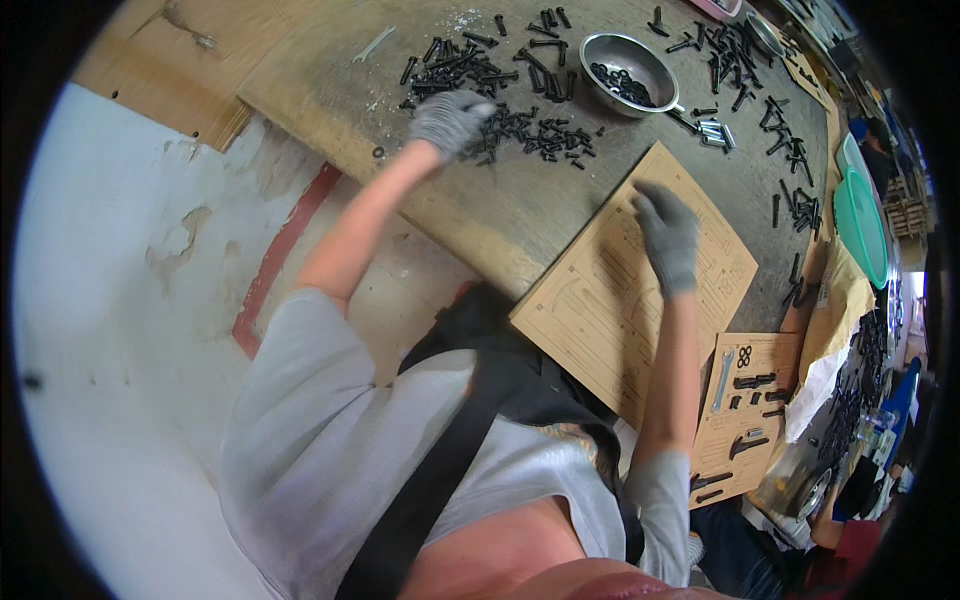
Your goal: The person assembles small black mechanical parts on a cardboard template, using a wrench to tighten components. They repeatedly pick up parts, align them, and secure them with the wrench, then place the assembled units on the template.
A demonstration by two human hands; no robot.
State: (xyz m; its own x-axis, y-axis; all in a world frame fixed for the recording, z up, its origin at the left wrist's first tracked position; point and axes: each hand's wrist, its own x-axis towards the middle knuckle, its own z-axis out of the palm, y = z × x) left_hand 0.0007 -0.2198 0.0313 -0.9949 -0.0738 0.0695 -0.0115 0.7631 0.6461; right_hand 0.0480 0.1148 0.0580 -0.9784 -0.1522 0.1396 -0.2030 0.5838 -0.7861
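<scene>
My left hand (450, 124), in a grey knitted glove, is at the near left edge of a pile of black bolts (465, 68). Its fingers are drawn together against the pile, and whatever they may hold is hidden. Smaller black bolts (545, 138) lie scattered just right of it. My right hand (668, 238), gloved too, hovers over or rests on a brown cardboard sheet (590, 290) printed with outlines; which of the two I cannot tell. The fingers there are curled in, hiding anything inside.
A metal bowl (630, 70) of black nuts stands beyond the sheet, beside silver cylinders (716, 134). A small wrench (376, 44) lies at the far left. More bolts (730, 60) spread rightward. Another board (740, 410) holds laid-out parts, near a green basin (860, 228).
</scene>
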